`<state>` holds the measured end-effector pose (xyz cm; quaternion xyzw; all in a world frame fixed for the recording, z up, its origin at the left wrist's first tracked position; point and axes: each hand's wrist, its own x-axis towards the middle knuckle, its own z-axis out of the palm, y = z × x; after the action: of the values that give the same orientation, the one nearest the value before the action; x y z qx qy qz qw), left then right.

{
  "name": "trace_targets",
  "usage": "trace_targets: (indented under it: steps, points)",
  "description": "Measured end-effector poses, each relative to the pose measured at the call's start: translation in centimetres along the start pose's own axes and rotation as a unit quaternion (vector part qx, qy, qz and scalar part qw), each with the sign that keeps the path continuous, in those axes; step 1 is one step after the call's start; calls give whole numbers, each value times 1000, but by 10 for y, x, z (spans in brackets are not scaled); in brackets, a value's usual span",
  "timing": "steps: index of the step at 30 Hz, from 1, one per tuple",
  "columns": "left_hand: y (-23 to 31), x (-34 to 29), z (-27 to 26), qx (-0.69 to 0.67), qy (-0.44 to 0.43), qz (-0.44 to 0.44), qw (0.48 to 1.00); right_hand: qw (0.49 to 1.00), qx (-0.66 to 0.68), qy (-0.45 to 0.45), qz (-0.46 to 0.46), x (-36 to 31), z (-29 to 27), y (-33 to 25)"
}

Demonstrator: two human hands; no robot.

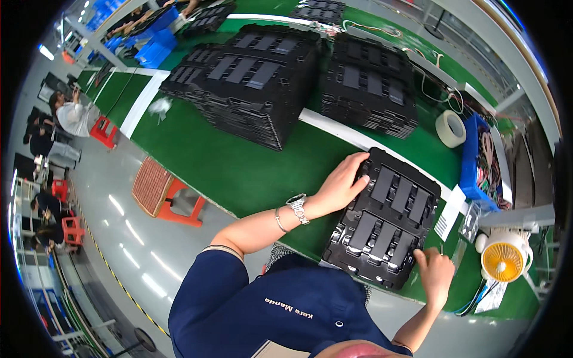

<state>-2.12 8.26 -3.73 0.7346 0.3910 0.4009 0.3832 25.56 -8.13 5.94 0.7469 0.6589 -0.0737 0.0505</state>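
A black molded plastic tray (pixel 382 218) with two rows of dark grey rectangular strips lies on the green tabletop right in front of me. My left hand (pixel 341 186), with a metal watch and a bracelet on its wrist, is closed on the tray's far left edge, thumb toward the tray. At the near right edge my right hand (pixel 436 273) has its fingers curled against the tray. Part of its grip is hidden. Taller stacks of similar trays (pixel 250 74) stand beyond, with another stack (pixel 370 83) to their right.
To the right are a tape roll (pixel 450 128), a blue bin (pixel 476 158) with cables, a white label sheet (pixel 449 212) and a small yellow-and-white fan (pixel 503 261). A red stool (pixel 170 194) stands left of the green table (pixel 197 155). Other people sit farther left.
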Motion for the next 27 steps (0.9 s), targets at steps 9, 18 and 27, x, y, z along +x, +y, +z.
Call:
trace_targets:
  steps: [9, 18, 27]
  points:
    - [0, 1, -1, 15, 0, 10, 1000, 937, 89, 160, -297, 95, -13, -107]
    - [-21, 26, 8, 34, -1, 52, 998, 945, 97, 147, -276, 112, -3, -117]
    - [-20, 35, -12, 15, -16, -4, 1000, 901, 66, 235, -359, 103, -2, -119]
